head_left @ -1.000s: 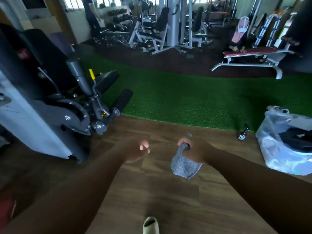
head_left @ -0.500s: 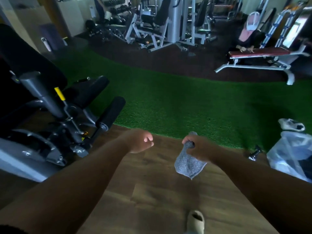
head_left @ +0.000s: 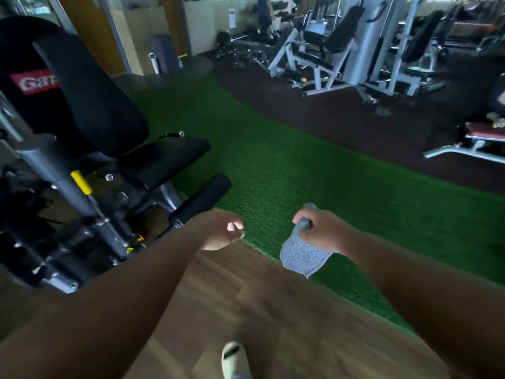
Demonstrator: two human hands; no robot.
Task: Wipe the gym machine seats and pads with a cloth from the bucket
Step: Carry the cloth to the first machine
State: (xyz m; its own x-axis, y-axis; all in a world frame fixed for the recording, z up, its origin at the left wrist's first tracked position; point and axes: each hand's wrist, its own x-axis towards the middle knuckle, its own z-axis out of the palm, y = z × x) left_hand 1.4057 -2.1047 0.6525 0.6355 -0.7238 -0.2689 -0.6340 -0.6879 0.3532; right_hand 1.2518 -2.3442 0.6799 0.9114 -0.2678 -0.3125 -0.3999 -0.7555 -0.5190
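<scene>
At far left stands a black gym machine. Its tall back pad (head_left: pixel 82 86) rises upright and carries a red label with partly legible white lettering. The seat pad (head_left: pixel 164 160) projects forward and to the right from the base of the back pad. A grey steel post (head_left: pixel 54 170) runs diagonally down in front of the seat; a yellow sleeve (head_left: pixel 81 182) sits on the post. A black roller pad (head_left: pixel 203 199) extends to the right below the seat, its free end over the edge of the green turf (head_left: pixel 314 173).

The left hand (head_left: pixel 222 231) is held in the air just right of the roller pad, not touching it. Its fingers are curled inward and hold nothing.

A light-coloured shoe (head_left: pixel 235 361) shows at the bottom edge, on the wooden floor (head_left: pixel 273 310).

The right hand (head_left: pixel 318 231) is level with the left hand and apart from it. Its fingers are clamped around the upper part of a grey cloth (head_left: pixel 302 254). A small fold of the cloth protrudes above the fist; the larger part hangs free below it, over the boundary between the floor and the turf. The cloth touches no machine.

Beyond the turf lies a dark rubber floor (head_left: pixel 341 116) carrying white-framed machines (head_left: pixel 328 56) with black pads. At far right, a bench with a red pad (head_left: pixel 483 129) on a white frame is partly cut off by the picture edge.
</scene>
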